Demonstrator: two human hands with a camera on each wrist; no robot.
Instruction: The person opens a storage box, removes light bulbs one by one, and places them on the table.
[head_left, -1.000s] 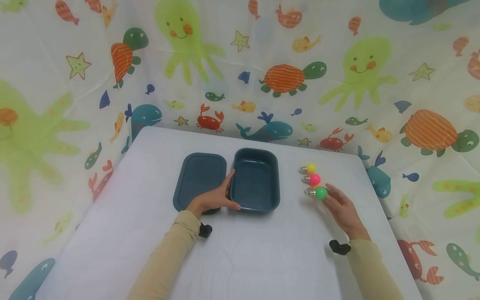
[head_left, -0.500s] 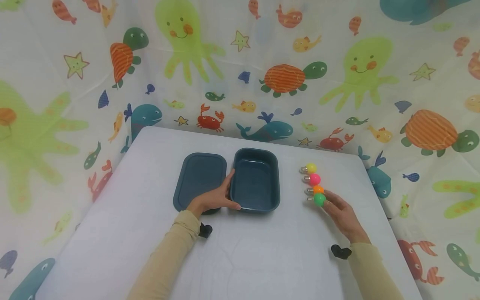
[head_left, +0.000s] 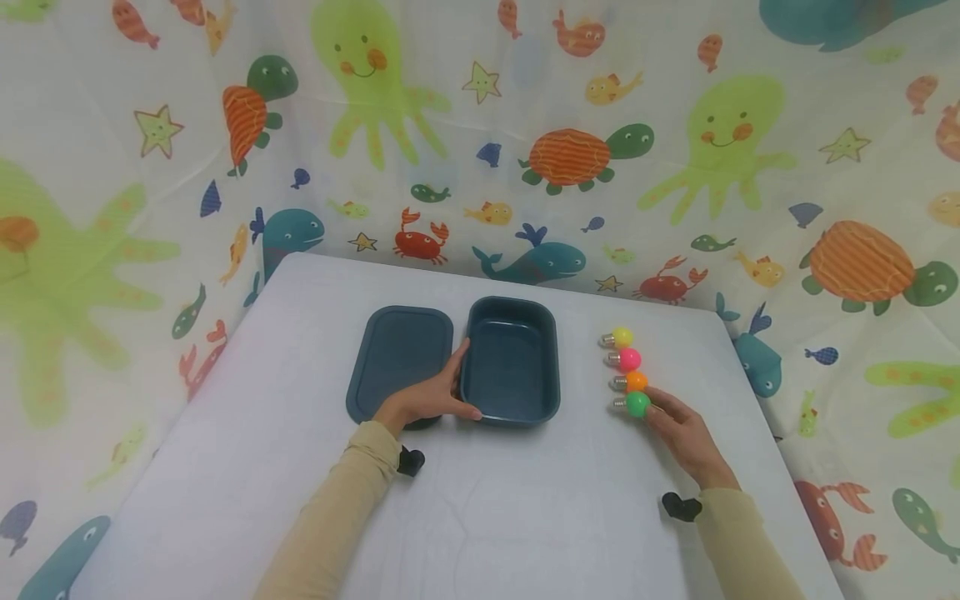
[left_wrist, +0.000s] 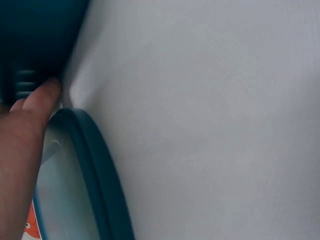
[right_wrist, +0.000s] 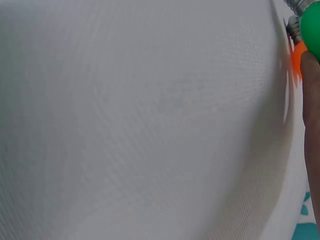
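Note:
In the head view my left hand rests against the left side of a dark teal box, its thumb at the near corner and its fingers spread along the wall. Flat beside it lies the matching lid, partly under that hand. At the right, my right hand pinches a green light bulb by its round end, the metal base pointing left. This bulb is the nearest in a column with an orange bulb, a pink bulb and a yellow bulb.
A white cloth covers the table. Behind and around it hangs a curtain printed with sea animals. Black straps sit at both wrists. The left wrist view shows the lid's rim close to the left hand.
My right hand has brought the green bulb toward the near side and down, from over the orange bulb to just in front of it. The left hand, box and lid have stayed still.

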